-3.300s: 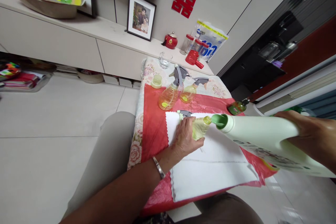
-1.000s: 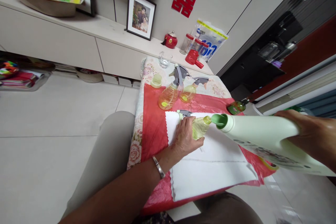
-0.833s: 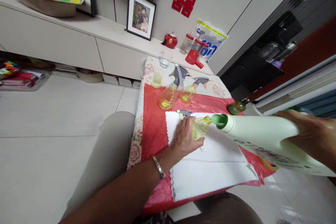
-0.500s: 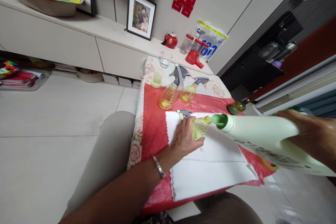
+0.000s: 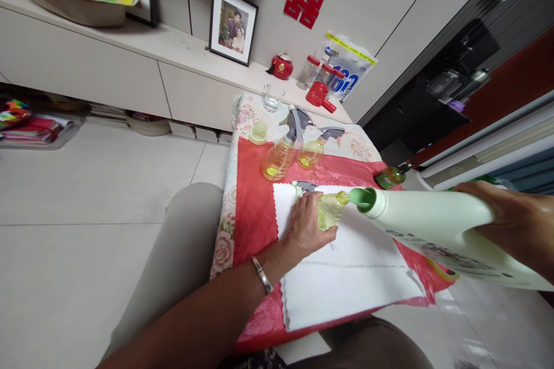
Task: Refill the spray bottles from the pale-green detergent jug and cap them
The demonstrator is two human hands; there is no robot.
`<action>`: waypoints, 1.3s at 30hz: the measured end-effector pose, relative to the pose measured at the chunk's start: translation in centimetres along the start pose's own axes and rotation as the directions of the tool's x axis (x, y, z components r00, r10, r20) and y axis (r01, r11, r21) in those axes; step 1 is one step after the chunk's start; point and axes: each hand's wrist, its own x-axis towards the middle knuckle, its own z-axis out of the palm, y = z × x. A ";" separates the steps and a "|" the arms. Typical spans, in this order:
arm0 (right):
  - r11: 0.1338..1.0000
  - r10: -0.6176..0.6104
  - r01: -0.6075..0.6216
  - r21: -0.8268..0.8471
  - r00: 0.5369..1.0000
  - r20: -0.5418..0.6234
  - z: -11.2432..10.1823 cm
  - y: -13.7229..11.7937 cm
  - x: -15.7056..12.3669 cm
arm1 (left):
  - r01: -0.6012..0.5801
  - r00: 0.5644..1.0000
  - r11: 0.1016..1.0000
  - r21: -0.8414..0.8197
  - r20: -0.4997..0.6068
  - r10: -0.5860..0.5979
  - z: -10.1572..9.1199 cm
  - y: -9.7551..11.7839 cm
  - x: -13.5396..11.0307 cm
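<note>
held bottle [image 5: 329, 213]: clear glossy plastic | jug [image 5: 433, 214]: smooth plastic | mat [image 5: 350, 288]: matt cloth | bangle [image 5: 262, 276]: shiny metal

Soft, even light leaves pale glare on the floor [image 5: 474, 343]; edges look stretched.

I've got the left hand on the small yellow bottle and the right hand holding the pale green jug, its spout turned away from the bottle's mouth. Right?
Only that direction is wrong: the head view shows the spout of the pale green jug pointing toward the mouth of the small yellow bottle.
</note>
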 end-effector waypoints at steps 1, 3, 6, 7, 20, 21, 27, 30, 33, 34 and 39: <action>1.000 -0.004 0.004 -0.002 1.000 -0.004 0.0 0.1 0.0 | -0.001 1.000 1.000 0.000 0.001 0.001 0.0 0.0 0.0; 1.000 -0.020 0.020 -0.006 1.000 -0.024 0.2 0.2 0.0 | -0.003 1.000 1.000 0.003 0.000 0.003 0.0 -0.1 0.0; 0.999 -0.031 0.031 -0.011 0.999 -0.040 0.4 0.3 -0.1 | -0.006 1.000 1.000 0.006 -0.005 0.006 0.0 -0.1 0.0; 0.999 -0.035 0.034 -0.011 0.998 -0.045 0.4 0.4 -0.1 | -0.006 1.000 1.000 0.005 -0.006 0.006 0.0 -0.1 0.0; 1.000 -0.029 0.029 -0.007 0.999 -0.044 0.6 0.4 0.0 | 0.007 1.000 1.000 0.016 0.004 -0.007 0.1 -0.1 0.0; 0.999 -0.032 0.032 -0.006 0.998 -0.048 0.5 0.4 0.0 | 0.004 1.000 1.000 0.015 0.005 -0.005 0.1 -0.1 0.0; 0.998 -0.070 0.070 0.006 0.995 -0.069 0.3 0.3 0.1 | 0.000 1.000 1.000 0.015 0.007 0.000 0.1 -0.2 -0.1; 0.997 -0.075 0.075 0.011 0.995 -0.064 0.6 0.6 0.2 | 0.005 1.000 1.000 0.012 0.001 -0.005 0.0 -0.1 0.0; 0.998 -0.060 0.060 -0.014 0.997 -0.050 0.9 0.9 0.2 | 0.011 1.000 1.000 0.012 0.008 -0.011 0.0 0.0 0.0; 0.998 -0.062 0.061 -0.019 0.997 -0.046 1.0 1.0 0.1 | 0.013 1.000 1.000 0.011 0.011 -0.014 0.0 0.0 0.0; 0.997 -0.072 0.072 -0.015 0.997 -0.026 0.9 0.9 0.0 | 0.012 1.000 1.000 0.028 0.021 -0.013 0.0 -0.1 0.0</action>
